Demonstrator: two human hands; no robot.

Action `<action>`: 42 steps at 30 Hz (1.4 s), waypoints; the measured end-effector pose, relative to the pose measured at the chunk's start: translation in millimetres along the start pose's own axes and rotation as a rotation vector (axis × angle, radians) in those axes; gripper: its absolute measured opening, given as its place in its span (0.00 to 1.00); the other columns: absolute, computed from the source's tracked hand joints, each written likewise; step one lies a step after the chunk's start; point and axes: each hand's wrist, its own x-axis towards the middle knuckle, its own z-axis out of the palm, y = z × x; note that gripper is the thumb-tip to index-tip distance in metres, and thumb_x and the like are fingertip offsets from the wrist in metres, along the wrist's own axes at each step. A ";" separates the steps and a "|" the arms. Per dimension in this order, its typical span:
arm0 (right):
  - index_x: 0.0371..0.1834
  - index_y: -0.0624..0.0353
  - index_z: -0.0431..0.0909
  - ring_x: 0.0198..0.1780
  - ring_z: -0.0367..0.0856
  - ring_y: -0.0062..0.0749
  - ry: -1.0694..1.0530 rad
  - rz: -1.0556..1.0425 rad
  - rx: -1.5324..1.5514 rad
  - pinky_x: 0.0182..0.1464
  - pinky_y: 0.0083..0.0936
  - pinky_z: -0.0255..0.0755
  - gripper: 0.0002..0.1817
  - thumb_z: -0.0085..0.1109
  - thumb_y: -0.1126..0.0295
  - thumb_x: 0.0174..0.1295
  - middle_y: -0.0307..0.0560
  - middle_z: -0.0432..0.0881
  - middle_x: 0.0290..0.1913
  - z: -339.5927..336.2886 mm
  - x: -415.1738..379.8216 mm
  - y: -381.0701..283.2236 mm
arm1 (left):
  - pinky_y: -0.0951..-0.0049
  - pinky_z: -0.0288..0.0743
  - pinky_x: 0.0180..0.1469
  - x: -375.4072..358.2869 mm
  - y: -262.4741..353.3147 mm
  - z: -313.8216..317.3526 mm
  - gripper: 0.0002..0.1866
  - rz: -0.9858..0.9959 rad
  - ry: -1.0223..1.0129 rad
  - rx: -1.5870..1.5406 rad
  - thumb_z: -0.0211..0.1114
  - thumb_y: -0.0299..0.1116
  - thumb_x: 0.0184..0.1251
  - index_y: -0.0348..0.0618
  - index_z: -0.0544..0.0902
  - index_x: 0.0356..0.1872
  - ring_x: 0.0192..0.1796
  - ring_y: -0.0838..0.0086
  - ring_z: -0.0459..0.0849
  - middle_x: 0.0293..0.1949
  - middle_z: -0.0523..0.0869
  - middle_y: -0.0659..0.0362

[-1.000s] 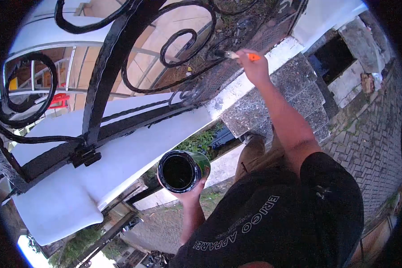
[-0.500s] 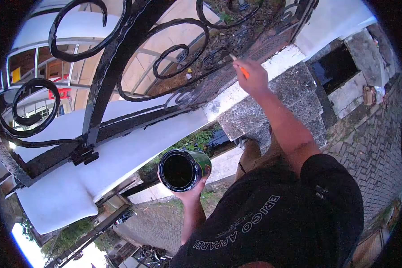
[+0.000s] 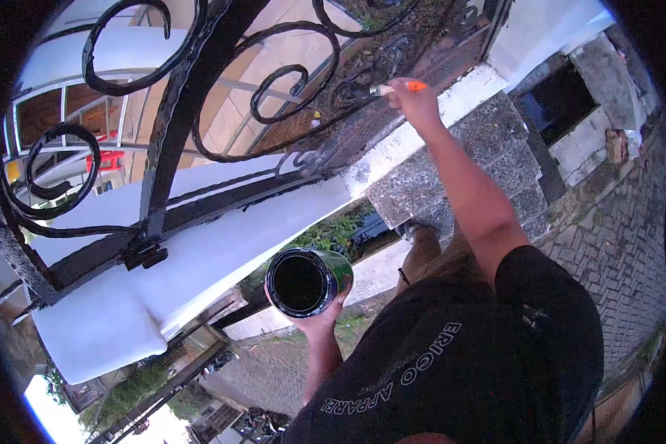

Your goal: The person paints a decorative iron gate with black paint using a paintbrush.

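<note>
A green can [image 3: 340,271] of dark paint is in my left hand [image 3: 322,320], its open top facing the camera. My right hand [image 3: 416,107] grips a paintbrush [image 3: 414,86] by its orange handle. The brush points left, its bristle end by the dark scrollwork of the metal fence; whether it touches is too small to tell. Black curled metalwork [image 3: 296,29] fills the upper left, and a thick black post [image 3: 169,118] runs down to the bottom rail [image 3: 192,214].
A white cover [image 3: 222,248] lies under the rail. Stone steps [image 3: 488,148] and a white ledge [image 3: 392,155] are beneath my right arm. A dark opening [image 3: 559,103] lies at the upper right, brick paving [image 3: 621,237] below it. Plants [image 3: 333,233] grow behind the can.
The brush has turned from pointing up and left to lying nearly level, its orange handle now toward the right. My right hand has shifted slightly up. The can has moved very little.
</note>
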 end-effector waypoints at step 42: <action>0.45 0.50 0.83 0.36 0.83 0.44 0.051 -1.038 -0.605 0.38 0.38 0.78 0.09 0.60 0.71 0.63 0.46 0.81 0.35 47.1 -94.9 15.5 | 0.54 0.69 0.68 -12.9 -45.7 -64.3 0.70 0.032 -0.055 -0.116 0.88 0.46 0.31 0.45 0.46 0.74 0.66 0.58 0.72 0.66 0.66 0.47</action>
